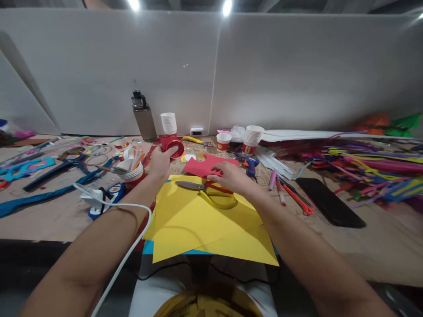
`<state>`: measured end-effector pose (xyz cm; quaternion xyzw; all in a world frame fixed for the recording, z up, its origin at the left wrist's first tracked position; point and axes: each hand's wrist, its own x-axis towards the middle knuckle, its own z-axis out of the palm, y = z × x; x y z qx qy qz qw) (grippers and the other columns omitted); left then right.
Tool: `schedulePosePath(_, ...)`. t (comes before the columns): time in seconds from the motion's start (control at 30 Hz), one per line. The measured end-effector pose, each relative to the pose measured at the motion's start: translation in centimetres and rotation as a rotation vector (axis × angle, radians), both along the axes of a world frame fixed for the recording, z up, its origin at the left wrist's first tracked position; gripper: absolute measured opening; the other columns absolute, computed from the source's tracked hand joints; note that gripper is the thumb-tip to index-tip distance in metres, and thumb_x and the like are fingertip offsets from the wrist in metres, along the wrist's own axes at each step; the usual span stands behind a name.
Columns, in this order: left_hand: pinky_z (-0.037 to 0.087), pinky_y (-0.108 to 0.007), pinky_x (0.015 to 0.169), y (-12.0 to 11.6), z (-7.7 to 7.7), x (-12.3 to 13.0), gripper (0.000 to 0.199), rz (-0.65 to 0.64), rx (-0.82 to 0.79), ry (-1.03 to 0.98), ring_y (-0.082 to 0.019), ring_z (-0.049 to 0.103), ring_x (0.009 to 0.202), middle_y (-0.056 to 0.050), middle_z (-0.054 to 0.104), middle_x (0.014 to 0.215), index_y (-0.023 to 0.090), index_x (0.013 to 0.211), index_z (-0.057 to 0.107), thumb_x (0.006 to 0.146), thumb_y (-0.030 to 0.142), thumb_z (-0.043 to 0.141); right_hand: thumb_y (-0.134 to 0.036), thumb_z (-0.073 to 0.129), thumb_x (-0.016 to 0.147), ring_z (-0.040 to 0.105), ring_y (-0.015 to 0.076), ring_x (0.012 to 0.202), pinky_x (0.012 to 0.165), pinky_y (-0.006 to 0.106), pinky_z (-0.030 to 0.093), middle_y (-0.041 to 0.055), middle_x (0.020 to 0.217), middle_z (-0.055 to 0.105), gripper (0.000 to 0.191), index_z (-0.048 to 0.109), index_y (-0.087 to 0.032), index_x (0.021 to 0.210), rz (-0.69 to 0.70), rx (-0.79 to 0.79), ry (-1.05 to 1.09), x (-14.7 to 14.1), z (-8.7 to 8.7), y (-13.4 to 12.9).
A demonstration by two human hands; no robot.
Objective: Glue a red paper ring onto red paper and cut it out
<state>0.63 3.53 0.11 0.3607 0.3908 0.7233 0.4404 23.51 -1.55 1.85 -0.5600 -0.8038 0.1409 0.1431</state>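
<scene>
- Left hand [160,163] holds round-mouthed red paper piece [179,149] above far side of cluttered brown desk [380,255]; fingers clamped on its side, probably leaving opening free
- Steel-bladed, red-and-yellow-handled scissors [194,186] lie on yellow paper sheets [198,224]; likely kept within reach
- Right hand [231,174] at flat red card [198,167]; fingers curled, grip unclear; perhaps steadying it

Craft workspace, indoor, single long worktable [333,246] against pale panels [284,75]. Contents: scissors [190,185] on yellow paper [198,224]; red paper [201,166]; pipe cleaners [366,167], mixed colours, heaped at right; glue gun [252,165]; markers [280,192]; paper cups [253,136], stacked; power strip [115,193]; paper scraps [272,160]. Overhead: bright lamps [227,8], dark beams. Type: shared studio or home, cannot tell.
</scene>
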Motion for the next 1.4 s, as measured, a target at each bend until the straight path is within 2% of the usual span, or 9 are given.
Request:
schedulePosePath(0.2,0.050,-0.026,0.066,0.0,-0.4,-0.2,0.035,-0.173,-0.159,0.172,-0.014,0.064,0.066,-0.002,0.070,0.074,0.015,0.083,0.065,0.054,0.026,0.080,-0.037,0.062,0.087,0.062,0.0264,0.097,0.077,0.031,0.044,0.0127,0.105,0.067,0.032,0.069,-0.016,0.111,0.132,-0.048,-0.202,-1.1,0.7,-2.4)
schedulePosePath(0.33,0.051,-0.027,0.060,0.2,-1.3,-0.7,0.030,-0.294,-0.335,0.476,-0.017,0.065,0.062,-0.005,0.071,0.074,0.015,0.081,0.067,0.057,0.028,0.080,-0.028,0.061,0.087,0.060,0.0295,0.102,0.081,0.034,0.042,0.0156,0.111,0.063,0.042,0.061,-0.015,0.127,0.228,-0.041,-0.324,-0.8,-0.3,-3.6)
schedulePosePath(0.53,0.048,-0.024,0.053,1.6,-2.8,-1.5,0.028,-0.360,-0.446,0.629,-0.017,0.064,0.058,-0.005,0.070,0.067,0.015,0.072,0.069,0.048,0.017,0.085,-0.017,0.055,0.087,0.058,0.0259,0.094,0.074,0.032,0.041,0.0157,0.110,0.060,0.044,0.057,-0.019,0.131,0.242,-0.004,-0.322,-0.5,-1.3,-3.9)
schedulePosePath(0.8,0.053,-0.031,0.057,2.1,-3.0,-0.1,0.029,-0.375,-0.465,0.552,-0.019,0.065,0.059,-0.004,0.070,0.066,0.015,0.076,0.066,0.053,0.019,0.083,-0.014,0.058,0.080,0.058,0.0251,0.093,0.074,0.032,0.043,0.0146,0.106,0.061,0.052,0.054,-0.017,0.131,0.232,0.048,-0.311,0.5,-1.0,-4.4)
schedulePosePath(0.93,0.052,-0.026,0.057,2.3,-2.4,-0.9,0.030,-0.339,-0.424,0.503,-0.016,0.064,0.059,-0.001,0.068,0.065,0.017,0.074,0.065,0.051,0.018,0.084,-0.017,0.063,0.078,0.059,0.0280,0.097,0.077,0.033,0.044,0.0152,0.107,0.062,0.055,0.056,-0.018,0.132,0.170,0.072,-0.329,2.6,0.0,-6.1)
schedulePosePath(1.1,0.051,-0.025,0.055,1.7,-0.6,-2.5,0.031,-0.408,-0.442,0.440,-0.014,0.062,0.056,0.000,0.065,0.061,0.016,0.069,0.061,0.048,0.014,0.084,-0.015,0.059,0.075,0.062,0.0218,0.095,0.077,0.029,0.045,0.0098,0.111,0.066,0.049,0.060,-0.022,0.123,0.130,0.088,-0.116,6.3,2.4,-8.5)
schedulePosePath(1.2,0.055,-0.027,0.063,0.7,0.8,-2.9,0.032,-0.484,-0.431,0.383,-0.015,0.065,0.064,-0.002,0.069,0.070,0.015,0.078,0.064,0.052,0.014,0.082,-0.020,0.059,0.075,0.059,0.0169,0.072,0.061,0.025,0.043,0.0037,0.084,0.065,0.043,0.061,-0.019,0.118,-0.001,0.107,0.030,7.7,3.5,-8.8)
schedulePosePath(1.3,0.055,-0.027,0.064,-0.6,2.1,-3.4,0.034,-0.566,-0.425,0.384,-0.015,0.065,0.066,-0.005,0.071,0.077,0.014,0.081,0.066,0.050,0.012,0.082,-0.032,0.063,0.078,0.053,0.0137,0.060,0.055,0.025,0.040,-0.0009,0.072,0.058,0.044,0.058,-0.017,0.119,-0.090,0.118,0.273,8.0,3.5,-7.9)
schedulePosePath(1.4,0.048,-0.021,0.055,-1.5,3.0,-4.1,0.026,-0.738,-0.467,0.738,-0.014,0.063,0.062,-0.005,0.071,0.073,0.014,0.073,0.069,0.052,0.020,0.084,-0.035,0.070,0.073,0.054,0.0129,0.063,0.058,0.025,0.042,-0.0022,0.074,0.058,0.053,0.056,-0.017,0.121,-0.096,0.108,0.536,7.4,2.8,-6.1)
